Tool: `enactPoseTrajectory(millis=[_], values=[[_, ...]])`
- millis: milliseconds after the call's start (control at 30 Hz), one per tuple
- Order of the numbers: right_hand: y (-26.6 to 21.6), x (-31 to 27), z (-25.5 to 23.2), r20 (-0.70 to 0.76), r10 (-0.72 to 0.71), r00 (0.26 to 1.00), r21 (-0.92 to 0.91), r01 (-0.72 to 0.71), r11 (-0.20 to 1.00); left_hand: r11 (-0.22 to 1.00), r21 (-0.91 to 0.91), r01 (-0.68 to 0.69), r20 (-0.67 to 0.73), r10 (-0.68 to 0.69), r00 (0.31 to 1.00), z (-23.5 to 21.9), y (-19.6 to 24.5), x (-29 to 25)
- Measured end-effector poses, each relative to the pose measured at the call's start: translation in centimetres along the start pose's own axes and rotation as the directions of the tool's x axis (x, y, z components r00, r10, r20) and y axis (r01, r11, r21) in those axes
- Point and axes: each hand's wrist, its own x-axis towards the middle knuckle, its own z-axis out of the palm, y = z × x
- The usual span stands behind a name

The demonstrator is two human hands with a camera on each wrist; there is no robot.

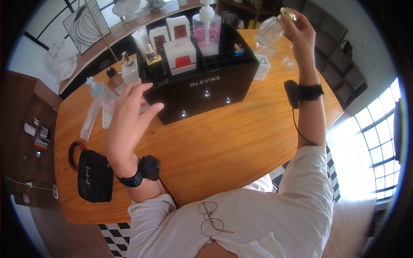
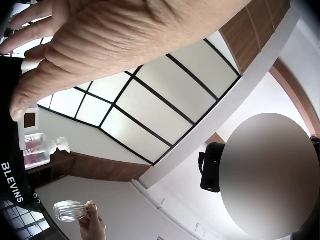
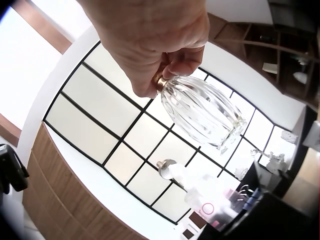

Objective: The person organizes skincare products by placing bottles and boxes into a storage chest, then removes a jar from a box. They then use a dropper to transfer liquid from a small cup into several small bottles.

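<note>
A ribbed clear glass bottle (image 1: 269, 32) with a gold neck is pinched by the right hand (image 1: 301, 32), held up beyond the right end of the black BLEVINS organizer (image 1: 206, 92). In the right wrist view, the thumb and fingers of the right hand (image 3: 155, 45) grip the neck of the bottle (image 3: 202, 112), its body tilted downward. The left hand (image 1: 131, 118), fingers apart and slightly bent, holds nothing beside the organizer's left front corner. The left wrist view shows the left hand (image 2: 100, 45) near the black organizer (image 2: 12, 150).
White boxes (image 1: 180, 53), a pump bottle (image 1: 207, 34) and a dropper bottle (image 1: 154, 62) stand in the organizer. Left on the wooden table (image 1: 206, 150) are a spray bottle (image 1: 101, 92) and a black pouch (image 1: 94, 176). A small white box (image 1: 261, 68) sits at the organizer's right.
</note>
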Motion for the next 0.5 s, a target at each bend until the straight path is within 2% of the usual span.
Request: enactPoseTrajectory(millis=[33, 67, 133, 167, 200, 267, 300, 433, 500], values=[[0.1, 0.9, 0.8, 0.013, -0.010, 1.000, -0.021, 0.010, 1.000, 1.000, 0.006, -0.005, 0.012, 0.005, 1.000, -0.1, -0.2, 0.0], [0.0, 1.5, 2.2, 0.051, -0.023, 0.998, 0.113, 0.017, 0.993, 1.000, 0.013, -0.011, 0.024, 0.010, 1.000, -0.1, -0.6, 0.0], [-0.7, 2.5, 5.0, 0.156, 0.086, 0.984, 0.111, -0.103, 0.988, 1.000, 0.010, -0.009, 0.040, 0.008, 0.999, -0.2, -1.0, 0.0], [-1.7, 2.1, 6.3, 0.109, 0.015, 0.994, 0.000, -0.015, 1.000, 1.000, -0.001, -0.001, 0.045, 0.001, 0.999, -0.3, -0.9, 0.0], [-0.9, 2.5, 7.0, 0.178, 0.036, 0.983, 0.000, -0.037, 0.999, 1.000, -0.013, 0.008, 0.051, -0.008, 0.999, -0.3, -1.0, 0.0], [0.2, 2.1, 8.8, 0.199, -0.037, 0.979, 0.032, 0.032, 0.999, 1.000, -0.028, -0.004, 0.044, 0.005, 0.999, -0.3, -1.2, 0.0], [3.4, 2.8, 8.1, 0.308, -0.091, 0.947, -0.023, 0.103, 0.994, 0.999, -0.037, -0.009, 0.040, 0.011, 0.999, -0.3, -1.3, 0.0], [3.7, 1.5, 10.0, 0.370, -0.067, 0.927, -0.183, 0.143, 0.973, 0.998, -0.048, -0.027, 0.031, 0.029, 0.999, -0.3, -1.3, -0.2], [3.9, 1.2, 10.2, 0.420, 0.035, 0.907, -0.211, 0.060, 0.976, 0.998, -0.059, -0.023, 0.030, 0.025, 0.999, -0.3, -1.3, -0.2]])
